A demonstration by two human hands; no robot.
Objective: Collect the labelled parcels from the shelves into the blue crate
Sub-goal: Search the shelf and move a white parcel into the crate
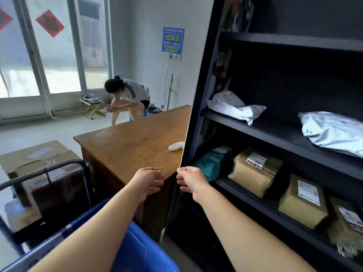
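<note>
Along the right side stood a black shelving unit (208, 118), its shelves carrying the parcels. Beside it, to the left, was a brown wooden surface (127, 142) with a small white handheld device (175, 147) near its right edge. Lower left, the blue crate (137, 250) sat under the person's forearms, by a dark trolley handle (45, 169) and cardboard boxes (33, 156). A second person (127, 97) sat bent forward on a stool near the glass doors. On the lowest visible shelf lay three tan labelled parcels (255, 171) (303, 201) (345, 222) and a teal bag (212, 163) (partly behind the upright); on the shelf above lay a white poly mailer (233, 107) and a silver one (334, 132). The left hand (149, 181) hovered over the surface's corner, fingers loosely curled and holding nothing. The right hand (189, 180) hung at the shelving's front edge, just beside the teal bag, fingers loosely curled; no parcel was in its grasp.
</note>
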